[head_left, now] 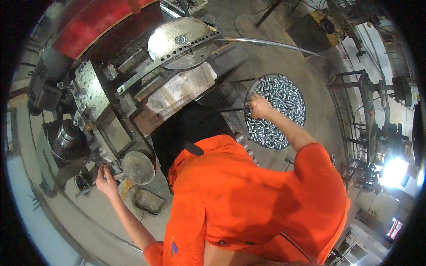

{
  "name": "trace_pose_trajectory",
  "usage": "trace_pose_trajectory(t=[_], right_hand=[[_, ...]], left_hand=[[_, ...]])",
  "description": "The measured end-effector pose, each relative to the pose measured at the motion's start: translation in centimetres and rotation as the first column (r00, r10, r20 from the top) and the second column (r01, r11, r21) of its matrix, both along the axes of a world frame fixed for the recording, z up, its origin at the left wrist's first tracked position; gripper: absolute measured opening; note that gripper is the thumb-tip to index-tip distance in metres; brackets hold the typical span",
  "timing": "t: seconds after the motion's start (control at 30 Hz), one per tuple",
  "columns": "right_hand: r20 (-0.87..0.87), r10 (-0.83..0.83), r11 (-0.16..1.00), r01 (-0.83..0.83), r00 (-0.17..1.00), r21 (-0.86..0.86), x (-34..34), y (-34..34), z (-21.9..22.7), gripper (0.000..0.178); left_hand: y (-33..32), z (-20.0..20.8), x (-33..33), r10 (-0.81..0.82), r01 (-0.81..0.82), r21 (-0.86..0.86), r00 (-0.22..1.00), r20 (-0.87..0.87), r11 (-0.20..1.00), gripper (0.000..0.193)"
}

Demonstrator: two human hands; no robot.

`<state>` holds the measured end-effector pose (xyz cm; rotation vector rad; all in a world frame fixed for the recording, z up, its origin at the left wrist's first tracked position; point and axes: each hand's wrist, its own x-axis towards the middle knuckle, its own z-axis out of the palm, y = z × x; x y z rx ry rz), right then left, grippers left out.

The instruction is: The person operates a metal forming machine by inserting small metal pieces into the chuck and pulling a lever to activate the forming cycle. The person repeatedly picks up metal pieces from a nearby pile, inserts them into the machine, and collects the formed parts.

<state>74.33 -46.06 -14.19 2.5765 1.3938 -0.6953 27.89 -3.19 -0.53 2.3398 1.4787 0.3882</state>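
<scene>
At the lower left, my left hand (106,181) is closed round a metal bar handle (120,176) beside a round metal disc (138,167) on the machine. To the right, my right hand (259,107) is over the left side of a round tub (305,101) filled with short shiny metal cylinders (276,128). Its fingers are bent together near the rim; whatever they pinch is too small or hidden to tell.
The machine's metal bed (182,88) lies in front of me, with a large disc (177,37) and a perforated bar (168,57) above it. A long thin rod (270,42) reaches right. A metal tray (148,201) sits below my left hand. Metal racks (355,115) stand far right.
</scene>
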Motion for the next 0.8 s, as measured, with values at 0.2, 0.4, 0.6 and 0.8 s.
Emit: trace_pose_trajectory(t=[0.2,0.4,0.6,0.8], right_hand=[[-0.074,-0.086,0.983,0.097,0.994,0.153,0.5,-0.5,-0.3,0.03],[-0.126,-0.138,0.854,0.182,0.982,0.487,0.0,-0.8,0.3,0.034],[-0.567,0.01,0.656,0.423,0.824,0.625,-3.5,7.4,11.4,0.042],[-0.297,0.717,0.376,0.009,0.631,0.927,-11.8,21.6,20.3,0.053]], left_hand=[[0.4,-0.8,-0.6,-0.007,0.006,0.039,0.999,0.049,0.999,0.039],[1.0,0.5,-0.7,-0.017,0.057,-0.244,0.987,0.161,0.968,0.03],[-3.8,9.7,4.7,0.022,0.118,-0.252,0.87,0.492,0.96,0.023],[-7.0,10.7,13.5,-0.112,0.518,-0.459,0.741,0.662,0.722,0.034]])
